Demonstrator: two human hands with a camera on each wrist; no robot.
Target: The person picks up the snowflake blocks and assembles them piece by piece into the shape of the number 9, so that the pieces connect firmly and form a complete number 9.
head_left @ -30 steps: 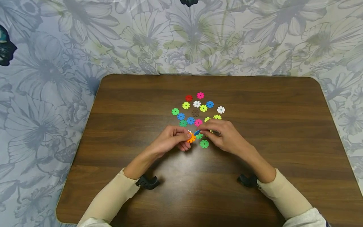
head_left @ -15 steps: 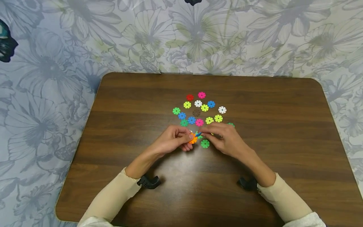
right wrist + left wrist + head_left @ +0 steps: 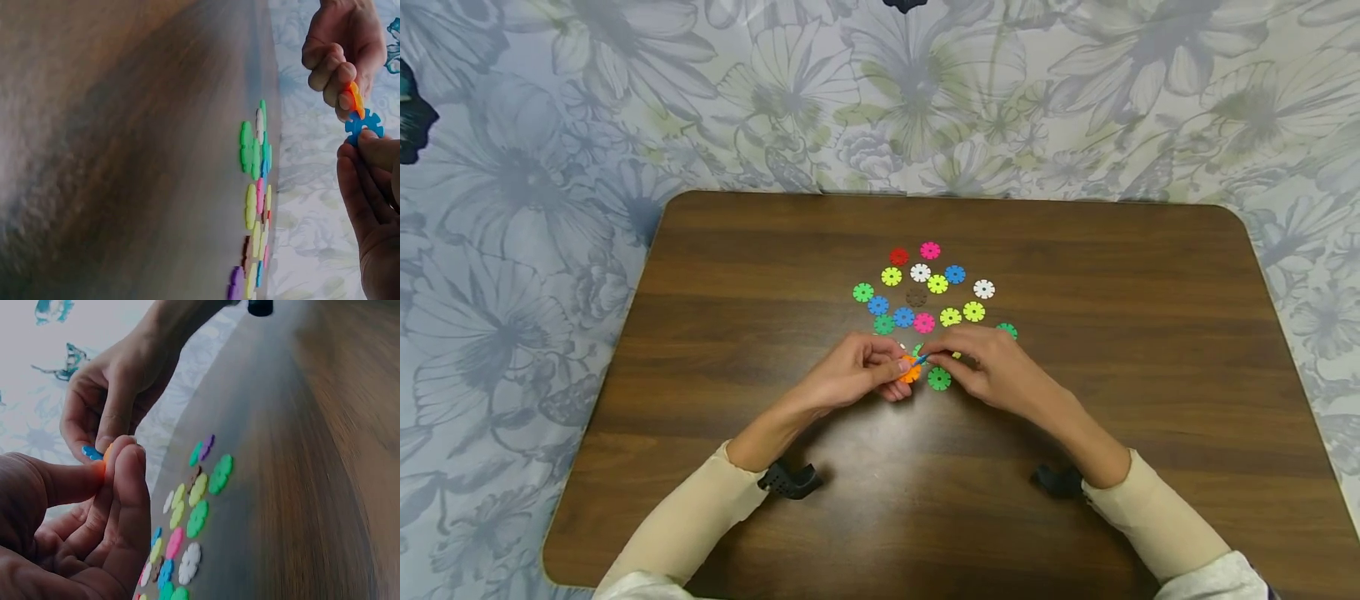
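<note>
Green discs [image 3: 939, 379] lie nearby, some part-hidden by hands [image 3: 857, 371] [image 3: 996, 365] pinching an orange disc [image 3: 912, 374] against a blue disc [image 3: 360, 125].

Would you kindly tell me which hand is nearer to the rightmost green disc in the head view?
Right: the right hand appears close beside the rightmost green disc, on its near side; the left hand is farther off, to its left.

right fingers [image 3: 354, 184]: pinch blue disc [image 3: 363, 124] | left fingers [image 3: 325, 70]: hold orange disc [image 3: 357, 100] | discs: touching
</note>
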